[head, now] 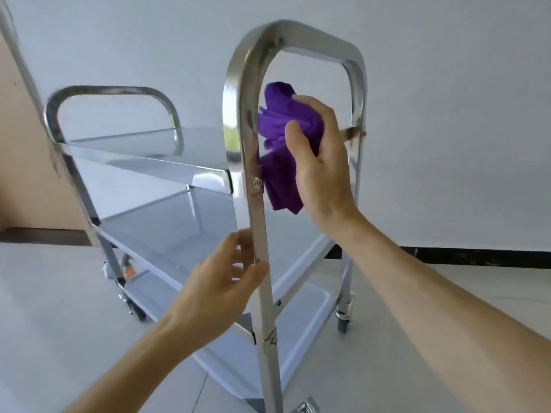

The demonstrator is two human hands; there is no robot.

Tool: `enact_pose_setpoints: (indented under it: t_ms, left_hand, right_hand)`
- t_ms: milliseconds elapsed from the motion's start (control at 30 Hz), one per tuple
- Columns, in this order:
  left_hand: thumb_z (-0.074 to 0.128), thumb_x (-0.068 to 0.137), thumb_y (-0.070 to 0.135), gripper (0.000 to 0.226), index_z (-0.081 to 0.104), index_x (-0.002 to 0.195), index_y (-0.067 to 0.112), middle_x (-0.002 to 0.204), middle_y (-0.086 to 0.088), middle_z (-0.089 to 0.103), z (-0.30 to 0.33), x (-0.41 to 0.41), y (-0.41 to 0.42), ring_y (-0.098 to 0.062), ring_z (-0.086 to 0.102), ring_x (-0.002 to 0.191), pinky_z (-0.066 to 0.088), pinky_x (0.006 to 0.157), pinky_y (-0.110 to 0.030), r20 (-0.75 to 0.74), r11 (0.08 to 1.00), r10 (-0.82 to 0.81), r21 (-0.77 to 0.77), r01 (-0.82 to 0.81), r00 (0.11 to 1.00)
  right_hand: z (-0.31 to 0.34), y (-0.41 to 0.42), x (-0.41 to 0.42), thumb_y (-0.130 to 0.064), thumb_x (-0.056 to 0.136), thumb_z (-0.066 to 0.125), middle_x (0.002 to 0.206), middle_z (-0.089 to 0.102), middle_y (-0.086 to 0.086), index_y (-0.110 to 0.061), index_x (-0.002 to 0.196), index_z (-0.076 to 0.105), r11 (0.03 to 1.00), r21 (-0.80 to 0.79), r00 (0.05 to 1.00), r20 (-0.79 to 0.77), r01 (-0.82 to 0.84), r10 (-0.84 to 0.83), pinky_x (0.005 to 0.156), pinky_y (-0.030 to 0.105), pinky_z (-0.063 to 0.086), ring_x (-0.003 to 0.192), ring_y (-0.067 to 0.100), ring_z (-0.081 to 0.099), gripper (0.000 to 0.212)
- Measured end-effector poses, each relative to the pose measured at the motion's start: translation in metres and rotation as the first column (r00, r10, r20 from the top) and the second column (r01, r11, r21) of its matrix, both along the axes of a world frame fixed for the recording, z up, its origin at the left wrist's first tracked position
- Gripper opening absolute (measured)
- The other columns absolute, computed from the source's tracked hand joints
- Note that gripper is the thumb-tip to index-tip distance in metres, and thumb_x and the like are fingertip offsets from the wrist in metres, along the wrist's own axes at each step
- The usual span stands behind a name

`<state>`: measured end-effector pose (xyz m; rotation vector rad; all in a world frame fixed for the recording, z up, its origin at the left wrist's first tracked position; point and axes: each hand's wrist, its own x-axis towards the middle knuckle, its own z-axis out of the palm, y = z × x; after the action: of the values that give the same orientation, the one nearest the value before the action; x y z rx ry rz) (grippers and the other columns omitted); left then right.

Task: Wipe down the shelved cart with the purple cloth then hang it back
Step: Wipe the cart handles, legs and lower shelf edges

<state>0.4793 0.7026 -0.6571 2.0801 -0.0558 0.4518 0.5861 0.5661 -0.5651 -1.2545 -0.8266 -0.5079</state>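
Note:
A stainless steel cart (167,162) with three shelves and looped handle frames at both ends fills the middle of the view. My right hand (322,162) holds a bunched purple cloth (283,138) and presses it against the inner side of the near handle frame's left upright (241,114), just above the top shelf. My left hand (220,290) grips that same upright lower down, between the top and middle shelves, fingers wrapped around the post.
The cart stands on castor wheels (343,321) on a pale tiled floor. A white wall with a dark skirting strip (477,257) runs behind it. A beige wall or door (18,144) rises at the left edge.

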Motion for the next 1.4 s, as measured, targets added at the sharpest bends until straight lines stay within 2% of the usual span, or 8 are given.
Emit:
enact_pose_setpoints:
  t_ms: [67,233,400,633,833,1000,1133,1400]
  left_hand:
    - [0.054,0.083,0.050,0.026,0.053,0.109,0.048,0.106,0.017,0.070,0.001,-0.024,0.014,-0.008,0.069,0.096,0.054,0.083,-0.041,0.017,0.996,0.085,-0.006,-0.085,0.996]
    - [0.057,0.088,0.047,0.029,0.051,0.116,0.042,0.107,0.007,0.071,0.013,-0.082,0.057,-0.021,0.072,0.086,0.055,0.082,-0.057,0.109,0.959,0.264,-0.131,-0.250,0.958]
    - [0.043,0.086,0.042,0.026,0.059,0.105,0.045,0.099,-0.002,0.074,0.033,-0.133,0.108,-0.028,0.071,0.088,0.056,0.073,-0.044,0.149,0.913,0.366,-0.246,-0.324,0.919]
    - [0.033,0.098,0.060,0.040,0.070,0.094,0.043,0.095,-0.001,0.075,0.041,-0.175,0.169,-0.019,0.072,0.085,0.055,0.070,-0.036,0.119,0.812,0.566,-0.249,-0.527,0.816]
    - [0.017,0.091,0.075,0.048,0.059,0.086,0.053,0.097,0.010,0.069,0.073,-0.192,0.192,-0.010,0.065,0.085,0.051,0.078,-0.042,0.212,0.664,0.730,0.010,-0.748,0.650]
    - [0.033,0.097,0.056,0.035,0.051,0.114,0.032,0.086,0.000,0.061,0.135,-0.170,0.197,-0.020,0.063,0.076,0.055,0.059,-0.028,0.391,0.723,0.671,-0.155,-0.674,0.630]
    - [0.031,0.102,0.050,0.023,0.047,0.108,0.037,0.086,-0.001,0.059,0.141,-0.154,0.197,-0.020,0.058,0.072,0.051,0.068,-0.041,0.432,0.712,0.671,-0.151,-0.686,0.602]
    - [0.025,0.103,0.053,0.036,0.044,0.127,0.034,0.083,0.004,0.052,0.135,-0.159,0.215,-0.009,0.052,0.071,0.045,0.052,-0.028,0.452,0.675,0.680,-0.075,-0.734,0.578]
  right_hand:
    - [-0.002,0.030,-0.023,-0.011,0.101,0.048,0.119,0.063,0.004,-0.011,0.130,0.050,0.995,-0.066,0.994,0.074,-0.076,0.080,0.090,0.044,0.053,0.097,0.020,0.064,0.028]
    - [-0.003,0.086,-0.072,-0.017,0.099,0.053,0.114,0.066,-0.005,-0.013,0.126,0.055,0.962,-0.273,0.938,0.325,-0.027,0.119,0.101,0.044,0.042,0.107,0.013,0.058,0.028]
    - [-0.001,0.139,-0.100,-0.027,0.097,0.055,0.118,0.065,-0.005,-0.015,0.122,0.059,0.902,-0.398,0.826,0.556,0.164,0.095,0.105,0.041,0.035,0.110,0.015,0.056,0.028]
    - [0.000,0.203,-0.120,-0.047,0.091,0.056,0.136,0.056,0.003,-0.020,0.136,0.053,0.748,-0.410,0.563,0.825,0.523,0.059,0.105,0.046,0.034,0.120,0.027,0.052,0.052]
    - [-0.002,0.245,-0.139,-0.042,0.084,0.067,0.127,0.057,0.011,-0.019,0.136,0.047,0.647,-0.328,0.454,0.891,0.688,-0.031,0.098,0.052,0.038,0.110,0.034,0.054,0.060]
    - [-0.002,0.253,-0.144,-0.039,0.088,0.063,0.129,0.056,0.011,-0.017,0.138,0.043,0.630,-0.336,0.447,0.894,0.700,-0.020,0.099,0.053,0.037,0.113,0.034,0.052,0.058]
    - [-0.003,0.267,-0.153,-0.030,0.091,0.058,0.121,0.060,0.009,-0.015,0.137,0.045,0.619,-0.283,0.416,0.906,0.733,-0.077,0.097,0.054,0.039,0.108,0.034,0.055,0.050]
    - [-0.004,0.234,-0.105,-0.022,0.086,0.062,0.119,0.063,0.005,-0.017,0.131,0.054,0.641,-0.146,0.320,0.934,0.753,-0.162,0.092,0.046,0.043,0.102,0.031,0.059,0.046]
